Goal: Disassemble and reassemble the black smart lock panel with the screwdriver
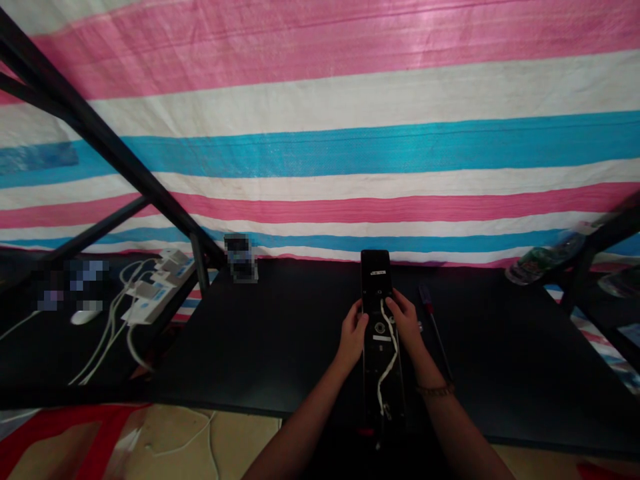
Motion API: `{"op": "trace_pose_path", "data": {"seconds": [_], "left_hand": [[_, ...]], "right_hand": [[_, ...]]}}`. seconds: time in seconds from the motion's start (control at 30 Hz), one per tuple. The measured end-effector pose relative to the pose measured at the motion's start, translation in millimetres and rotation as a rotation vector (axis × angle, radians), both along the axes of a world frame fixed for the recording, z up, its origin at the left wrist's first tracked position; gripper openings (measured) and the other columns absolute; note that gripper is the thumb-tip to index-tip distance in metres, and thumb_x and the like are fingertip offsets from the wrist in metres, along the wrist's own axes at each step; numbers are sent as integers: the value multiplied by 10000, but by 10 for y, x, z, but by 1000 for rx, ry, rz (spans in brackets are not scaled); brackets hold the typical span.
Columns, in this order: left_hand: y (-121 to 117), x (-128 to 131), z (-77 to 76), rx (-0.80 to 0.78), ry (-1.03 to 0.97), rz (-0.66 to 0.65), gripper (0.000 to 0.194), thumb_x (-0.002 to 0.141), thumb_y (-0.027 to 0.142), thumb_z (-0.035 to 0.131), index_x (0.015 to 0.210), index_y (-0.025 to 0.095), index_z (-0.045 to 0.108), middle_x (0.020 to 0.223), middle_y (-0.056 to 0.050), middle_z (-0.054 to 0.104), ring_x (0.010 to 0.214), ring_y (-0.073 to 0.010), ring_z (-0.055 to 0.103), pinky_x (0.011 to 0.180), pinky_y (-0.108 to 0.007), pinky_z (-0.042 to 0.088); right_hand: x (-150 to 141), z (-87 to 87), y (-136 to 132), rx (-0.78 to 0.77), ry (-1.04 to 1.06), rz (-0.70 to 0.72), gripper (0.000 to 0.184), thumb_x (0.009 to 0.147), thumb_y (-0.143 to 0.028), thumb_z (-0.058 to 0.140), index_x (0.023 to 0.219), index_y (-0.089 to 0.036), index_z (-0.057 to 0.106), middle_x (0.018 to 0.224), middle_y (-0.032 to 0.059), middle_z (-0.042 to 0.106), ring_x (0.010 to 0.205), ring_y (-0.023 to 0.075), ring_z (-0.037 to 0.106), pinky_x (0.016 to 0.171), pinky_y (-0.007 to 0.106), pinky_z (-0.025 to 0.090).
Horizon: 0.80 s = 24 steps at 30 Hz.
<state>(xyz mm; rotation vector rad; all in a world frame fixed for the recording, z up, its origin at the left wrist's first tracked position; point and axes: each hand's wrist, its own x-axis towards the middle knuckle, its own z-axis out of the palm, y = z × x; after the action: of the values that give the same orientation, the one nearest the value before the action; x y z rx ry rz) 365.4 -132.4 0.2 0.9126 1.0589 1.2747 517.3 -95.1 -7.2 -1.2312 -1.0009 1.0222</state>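
Observation:
A long black power strip (376,280) lies lengthwise on the black table (280,333), its far end toward the striped tarp. Its inner side seems to face up, with a white wire (389,353) running along it. My left hand (353,335) grips its left edge with curled fingers. My right hand (406,322) grips the right edge the same way. A screwdriver (433,320) with a purple-red handle rests on the table just right of my right hand.
A striped pink, white and blue tarp (350,133) hangs behind the table. White chargers and cables (145,293) lie on a second black table at left, past a black metal frame (100,133). Plastic bottles (540,260) lie at far right.

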Motion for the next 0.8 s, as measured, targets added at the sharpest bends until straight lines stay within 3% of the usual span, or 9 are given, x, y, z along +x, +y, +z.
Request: {"op": "trace_pose_path", "data": {"seconds": [0.8], "left_hand": [[1, -10, 8, 22, 16, 2, 486, 853, 428, 698, 1259, 163, 665, 1030, -83, 751, 953, -230, 698, 880, -355, 566]], "right_hand": [[-18, 79, -20, 10, -7, 9, 629, 753, -625, 753, 1188, -171, 757, 1192, 141, 769, 1122, 344, 705, 1016, 519, 534]]}}
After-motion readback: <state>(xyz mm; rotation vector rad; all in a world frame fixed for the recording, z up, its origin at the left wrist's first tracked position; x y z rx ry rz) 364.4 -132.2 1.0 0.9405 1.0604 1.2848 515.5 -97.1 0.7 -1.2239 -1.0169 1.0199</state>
